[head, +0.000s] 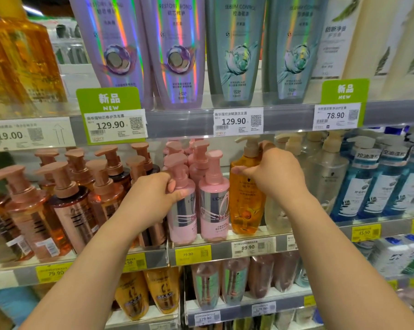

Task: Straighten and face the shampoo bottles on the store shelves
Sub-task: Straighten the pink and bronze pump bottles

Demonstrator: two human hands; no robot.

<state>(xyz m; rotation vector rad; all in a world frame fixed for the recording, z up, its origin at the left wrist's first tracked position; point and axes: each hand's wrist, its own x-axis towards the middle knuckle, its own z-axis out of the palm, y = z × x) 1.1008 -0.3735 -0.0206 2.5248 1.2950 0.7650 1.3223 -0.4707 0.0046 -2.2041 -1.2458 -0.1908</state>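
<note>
On the middle shelf [225,252] stand pump shampoo bottles. My left hand [153,196] is shut around the shoulder of the front-left pink bottle [182,220], just below its pump. A second pink bottle [214,201] stands right beside it, label facing out. My right hand [272,172] grips the neck and shoulder of an amber pump bottle [246,206] to the right of the pink ones. More pink bottles stand behind the front pair.
Rose-gold pump bottles [68,206] crowd the shelf left of my left hand. Clear bottles [327,172] and blue bottles [368,186] stand to the right. Tall purple tubes [177,51] and green tubes [234,51] fill the shelf above; more bottles [206,284] sit below. Price tags line the shelf edges.
</note>
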